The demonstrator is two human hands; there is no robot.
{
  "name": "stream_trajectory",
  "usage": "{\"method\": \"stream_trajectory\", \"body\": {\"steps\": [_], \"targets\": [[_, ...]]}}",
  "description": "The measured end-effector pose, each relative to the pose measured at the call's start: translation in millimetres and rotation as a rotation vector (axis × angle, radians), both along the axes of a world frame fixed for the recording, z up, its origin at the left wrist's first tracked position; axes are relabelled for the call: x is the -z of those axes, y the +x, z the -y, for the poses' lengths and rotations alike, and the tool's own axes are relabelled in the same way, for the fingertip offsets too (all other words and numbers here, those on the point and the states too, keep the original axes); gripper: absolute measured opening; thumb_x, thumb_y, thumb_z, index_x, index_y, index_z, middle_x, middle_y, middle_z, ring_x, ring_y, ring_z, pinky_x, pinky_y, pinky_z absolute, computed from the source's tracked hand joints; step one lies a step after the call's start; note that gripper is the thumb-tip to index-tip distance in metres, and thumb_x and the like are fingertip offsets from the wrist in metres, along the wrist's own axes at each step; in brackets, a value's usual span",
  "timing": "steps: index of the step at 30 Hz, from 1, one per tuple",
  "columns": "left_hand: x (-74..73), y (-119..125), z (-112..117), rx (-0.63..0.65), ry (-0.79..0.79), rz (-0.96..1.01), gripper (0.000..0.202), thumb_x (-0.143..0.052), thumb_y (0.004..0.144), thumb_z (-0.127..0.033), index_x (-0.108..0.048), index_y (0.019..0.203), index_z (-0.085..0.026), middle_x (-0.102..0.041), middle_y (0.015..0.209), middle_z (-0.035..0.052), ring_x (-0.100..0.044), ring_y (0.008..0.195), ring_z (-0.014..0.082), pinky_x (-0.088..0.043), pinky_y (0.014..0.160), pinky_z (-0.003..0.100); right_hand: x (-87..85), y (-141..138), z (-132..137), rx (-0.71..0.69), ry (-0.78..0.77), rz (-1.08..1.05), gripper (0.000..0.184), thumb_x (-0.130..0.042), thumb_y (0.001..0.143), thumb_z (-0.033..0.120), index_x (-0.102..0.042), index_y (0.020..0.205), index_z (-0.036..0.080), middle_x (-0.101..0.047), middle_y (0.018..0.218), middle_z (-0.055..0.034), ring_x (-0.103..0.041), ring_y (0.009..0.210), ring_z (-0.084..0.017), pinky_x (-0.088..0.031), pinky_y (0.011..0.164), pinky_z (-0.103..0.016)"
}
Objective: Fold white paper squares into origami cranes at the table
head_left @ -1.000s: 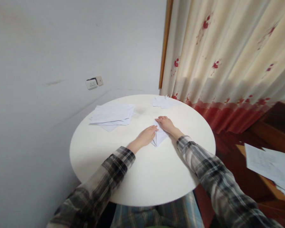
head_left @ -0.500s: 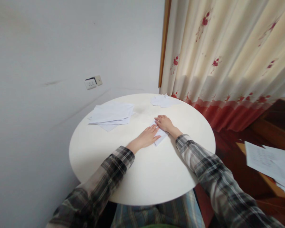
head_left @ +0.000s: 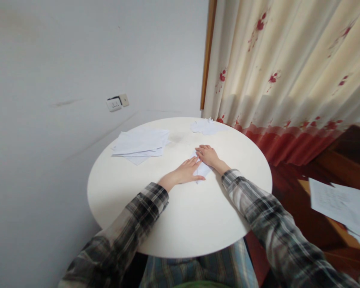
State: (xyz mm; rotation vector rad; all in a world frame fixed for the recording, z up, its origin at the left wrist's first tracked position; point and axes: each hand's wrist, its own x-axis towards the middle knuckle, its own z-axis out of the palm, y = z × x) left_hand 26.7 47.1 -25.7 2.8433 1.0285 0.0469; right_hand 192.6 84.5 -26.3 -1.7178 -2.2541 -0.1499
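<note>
A folded sheet of white paper (head_left: 203,170) lies on the round white table (head_left: 180,216), partly hidden under both hands. My left hand (head_left: 186,171) rests flat across its left side, fingers stretched out and the thumb spread toward me. On the paper's far end lies my right hand (head_left: 208,155), palm down with its fingers extended to the left. The fingertips of the two hands are close together. Neither hand grips the paper.
A stack of white paper (head_left: 140,143) sits at the table's far left. Several smaller paper pieces (head_left: 207,127) lie at the far edge. Written sheets (head_left: 342,204) rest on a wooden surface at right. A wall socket (head_left: 114,104) and a floral curtain (head_left: 282,80) border the table.
My left hand has shifted slightly on the paper, and its thumb has spread further over the near end. The right hand stays in place.
</note>
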Motion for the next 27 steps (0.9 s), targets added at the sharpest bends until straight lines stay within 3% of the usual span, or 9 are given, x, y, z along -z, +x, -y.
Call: {"method": "stream_trajectory", "body": {"steps": [21,23,27], "targets": [[-2.1,-3.6,4.7,0.022,-0.044,0.023,0.111,-0.049,0.056,-0.077,-0.015,0.139,-0.012,-0.011,0.147,0.0195,-0.009,0.135,0.0318,-0.012,0.108,0.042,-3.5,0.0,4.3,0.013,-0.029,0.011,0.038,-0.032,0.091,0.034,-0.050,0.122,0.026,-0.049,0.128,-0.0050,-0.042,0.116,-0.021,-0.037,0.093,-0.034],[-2.0,-3.4,5.5,0.024,-0.037,0.029,0.105,-0.046,0.061,-0.076,-0.016,0.139,-0.012,-0.012,0.147,0.0189,-0.010,0.136,0.0308,-0.013,0.107,0.042,-3.2,0.1,4.2,0.012,-0.029,0.013,0.038,-0.032,0.091,0.034,-0.050,0.123,0.026,-0.049,0.128,-0.0050,-0.042,0.116,-0.021,-0.037,0.093,-0.034],[-2.5,-0.9,6.1,0.007,0.019,0.088,0.073,-0.027,0.082,-0.063,-0.028,0.134,-0.012,-0.026,0.144,0.0157,-0.021,0.134,0.0243,-0.017,0.107,0.037,-2.1,0.6,3.0,0.008,-0.022,0.011,0.038,-0.032,0.091,0.033,-0.050,0.123,0.026,-0.049,0.128,-0.0050,-0.042,0.116,-0.021,-0.036,0.093,-0.035]]}}
